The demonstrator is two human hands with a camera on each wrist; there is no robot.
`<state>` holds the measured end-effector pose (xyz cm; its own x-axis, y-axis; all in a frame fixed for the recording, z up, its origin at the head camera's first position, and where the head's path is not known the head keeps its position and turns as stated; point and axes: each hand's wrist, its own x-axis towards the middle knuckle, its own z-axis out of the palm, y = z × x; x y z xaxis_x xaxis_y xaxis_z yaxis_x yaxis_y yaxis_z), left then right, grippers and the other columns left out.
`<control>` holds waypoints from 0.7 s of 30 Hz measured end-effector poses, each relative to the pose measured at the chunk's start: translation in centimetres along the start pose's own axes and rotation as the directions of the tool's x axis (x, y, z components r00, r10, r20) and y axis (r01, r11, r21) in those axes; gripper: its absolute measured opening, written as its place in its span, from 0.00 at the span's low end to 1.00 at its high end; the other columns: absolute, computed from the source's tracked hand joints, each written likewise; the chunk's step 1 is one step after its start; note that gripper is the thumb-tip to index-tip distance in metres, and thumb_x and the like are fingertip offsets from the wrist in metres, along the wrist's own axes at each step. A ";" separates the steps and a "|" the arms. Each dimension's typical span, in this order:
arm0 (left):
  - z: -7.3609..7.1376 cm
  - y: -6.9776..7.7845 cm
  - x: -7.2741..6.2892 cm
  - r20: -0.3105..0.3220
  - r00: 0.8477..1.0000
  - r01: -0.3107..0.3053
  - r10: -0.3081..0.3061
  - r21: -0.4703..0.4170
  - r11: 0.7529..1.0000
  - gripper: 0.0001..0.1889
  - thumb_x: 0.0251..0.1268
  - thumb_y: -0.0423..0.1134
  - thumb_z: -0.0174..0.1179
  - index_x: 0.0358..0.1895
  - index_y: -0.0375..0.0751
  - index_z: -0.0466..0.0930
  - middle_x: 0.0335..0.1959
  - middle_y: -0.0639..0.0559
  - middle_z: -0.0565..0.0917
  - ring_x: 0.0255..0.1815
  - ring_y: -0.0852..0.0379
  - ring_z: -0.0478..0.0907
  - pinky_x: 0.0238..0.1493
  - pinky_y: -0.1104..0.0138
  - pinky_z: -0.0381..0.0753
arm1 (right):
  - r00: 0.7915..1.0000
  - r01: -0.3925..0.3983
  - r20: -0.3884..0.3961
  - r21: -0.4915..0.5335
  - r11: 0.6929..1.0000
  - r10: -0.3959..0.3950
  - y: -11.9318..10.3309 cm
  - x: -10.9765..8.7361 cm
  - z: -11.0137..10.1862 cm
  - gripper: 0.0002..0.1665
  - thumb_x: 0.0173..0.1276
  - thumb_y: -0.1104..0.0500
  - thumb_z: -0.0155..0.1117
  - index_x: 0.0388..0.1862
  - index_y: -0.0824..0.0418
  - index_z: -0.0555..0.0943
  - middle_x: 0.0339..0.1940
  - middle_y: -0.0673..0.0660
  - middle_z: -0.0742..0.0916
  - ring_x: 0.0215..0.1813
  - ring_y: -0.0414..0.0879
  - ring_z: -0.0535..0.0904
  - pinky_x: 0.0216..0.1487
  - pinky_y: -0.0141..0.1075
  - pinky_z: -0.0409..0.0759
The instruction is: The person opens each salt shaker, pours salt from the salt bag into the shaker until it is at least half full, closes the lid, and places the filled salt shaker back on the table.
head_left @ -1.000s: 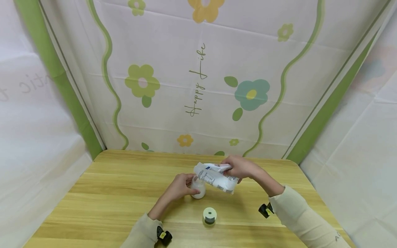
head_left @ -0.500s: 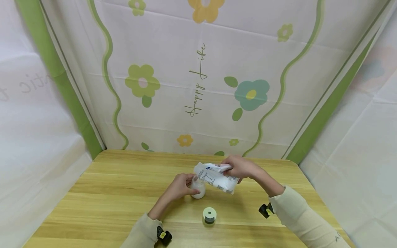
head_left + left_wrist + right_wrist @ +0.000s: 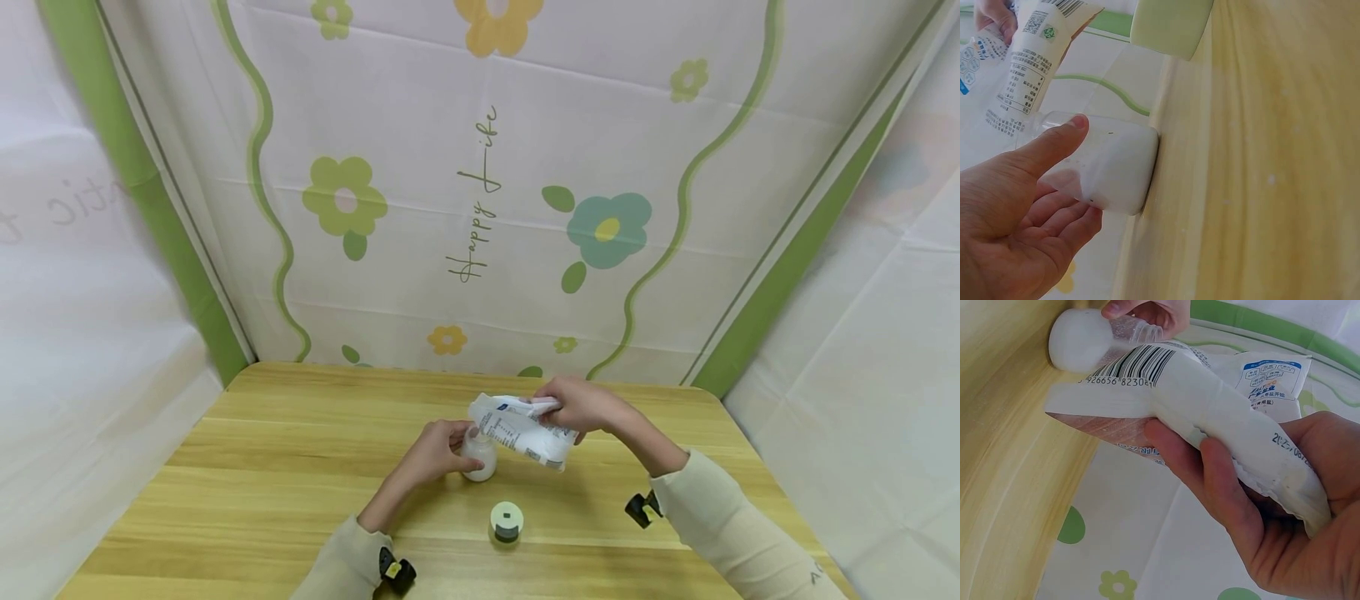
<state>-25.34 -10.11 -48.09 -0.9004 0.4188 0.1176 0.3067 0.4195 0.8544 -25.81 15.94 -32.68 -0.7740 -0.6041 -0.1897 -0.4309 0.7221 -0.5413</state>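
A small clear jar (image 3: 481,461) stands upright on the table, its lower part filled with white stuff. My left hand (image 3: 432,454) grips it from the left, thumb (image 3: 1060,140) on the near side and fingers curled around the far side. Above the jar's mouth, a printed white salt bag (image 3: 522,433) is tilted with its open end down at the rim. My right hand (image 3: 581,406) holds the bag's upper part, fingers bent into the crumpled plastic in the right wrist view. Closer to me sits a pale green cap (image 3: 507,521) with a grey flap.
The wooden table (image 3: 315,467) has a few white specks on it in the left wrist view. A white curtain with printed flowers (image 3: 345,196) hangs behind its far edge, with more cloth along both sides. Black camera straps (image 3: 397,571) sit on both sleeves.
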 end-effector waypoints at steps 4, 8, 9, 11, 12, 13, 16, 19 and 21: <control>0.0 0.0 0.0 0.000 1.000 0.002 -0.002 -0.005 1.000 0.30 0.51 0.38 0.77 0.60 0.35 0.80 0.55 0.43 0.86 0.58 0.49 0.83 0.58 0.60 0.83 | 1.000 0.002 -0.005 -0.003 1.000 -0.002 0.0 0.0 0.0 0.08 0.69 0.67 0.63 0.46 0.64 0.85 0.31 0.55 0.87 0.25 0.40 0.82 0.17 0.34 0.82; 0.0 0.0 0.0 0.003 1.000 0.005 -0.005 -0.009 1.000 0.30 0.51 0.37 0.77 0.60 0.35 0.80 0.55 0.43 0.86 0.58 0.49 0.82 0.58 0.61 0.83 | 1.000 0.002 -0.008 -0.006 1.000 -0.002 0.0 0.0 0.0 0.08 0.69 0.67 0.63 0.46 0.64 0.85 0.32 0.55 0.87 0.25 0.41 0.82 0.17 0.34 0.82; 0.0 0.0 0.0 0.004 1.000 0.008 -0.008 -0.010 1.000 0.30 0.51 0.37 0.77 0.60 0.35 0.80 0.55 0.44 0.86 0.58 0.50 0.83 0.58 0.62 0.83 | 1.000 0.005 -0.007 -0.009 1.000 -0.005 0.0 0.0 0.0 0.08 0.69 0.67 0.63 0.46 0.64 0.85 0.32 0.55 0.87 0.25 0.40 0.82 0.18 0.34 0.82; 0.0 0.1 0.0 0.005 1.000 0.011 -0.011 -0.011 1.000 0.30 0.51 0.37 0.77 0.60 0.35 0.80 0.55 0.44 0.86 0.58 0.50 0.83 0.58 0.62 0.83 | 1.000 0.003 -0.008 -0.009 1.000 -0.003 0.0 0.0 0.1 0.08 0.69 0.67 0.63 0.46 0.64 0.85 0.32 0.55 0.87 0.25 0.41 0.82 0.18 0.34 0.82; 0.0 0.1 0.0 0.005 1.000 0.006 -0.006 -0.010 1.000 0.30 0.51 0.37 0.77 0.60 0.35 0.80 0.55 0.44 0.86 0.58 0.50 0.83 0.58 0.62 0.83 | 1.000 -0.001 -0.009 -0.005 1.000 0.001 0.0 0.0 0.1 0.08 0.69 0.67 0.63 0.46 0.64 0.85 0.32 0.55 0.87 0.25 0.41 0.82 0.18 0.34 0.82; 0.0 0.1 -0.1 0.003 1.000 0.004 -0.004 -0.008 1.000 0.30 0.51 0.37 0.77 0.60 0.35 0.80 0.55 0.43 0.86 0.58 0.50 0.83 0.58 0.62 0.83 | 1.000 0.004 -0.009 -0.008 1.000 -0.004 0.0 0.0 0.1 0.08 0.69 0.67 0.63 0.46 0.64 0.85 0.32 0.55 0.87 0.25 0.41 0.82 0.18 0.34 0.82; 0.0 0.1 -0.1 0.000 1.000 0.004 -0.004 -0.005 1.000 0.30 0.51 0.38 0.77 0.60 0.35 0.80 0.55 0.43 0.86 0.58 0.49 0.83 0.58 0.61 0.83 | 1.000 0.000 -0.007 -0.005 1.000 0.000 -0.1 0.0 0.1 0.08 0.69 0.67 0.63 0.46 0.64 0.85 0.32 0.55 0.87 0.25 0.40 0.82 0.18 0.34 0.82; 0.0 0.1 -0.1 -0.002 1.000 0.005 -0.005 -0.006 1.000 0.30 0.51 0.38 0.77 0.60 0.35 0.80 0.56 0.43 0.85 0.58 0.49 0.82 0.58 0.61 0.83 | 1.000 0.007 -0.001 -0.005 1.000 -0.007 0.0 0.0 0.1 0.08 0.69 0.67 0.63 0.45 0.64 0.85 0.31 0.55 0.87 0.24 0.40 0.81 0.18 0.34 0.82; 0.0 0.1 -0.1 -0.002 1.000 0.004 -0.004 -0.009 1.000 0.30 0.52 0.38 0.77 0.61 0.35 0.80 0.56 0.42 0.85 0.59 0.48 0.82 0.59 0.60 0.83 | 1.000 0.009 0.002 0.000 1.000 -0.009 0.0 0.0 0.0 0.08 0.69 0.67 0.63 0.45 0.64 0.85 0.31 0.54 0.86 0.24 0.40 0.81 0.18 0.35 0.82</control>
<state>-25.23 -10.11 -47.97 -0.9023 0.4155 0.1151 0.3001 0.4137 0.8595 -25.79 15.90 -32.71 -0.7692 -0.6112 -0.1862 -0.4379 0.7165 -0.5430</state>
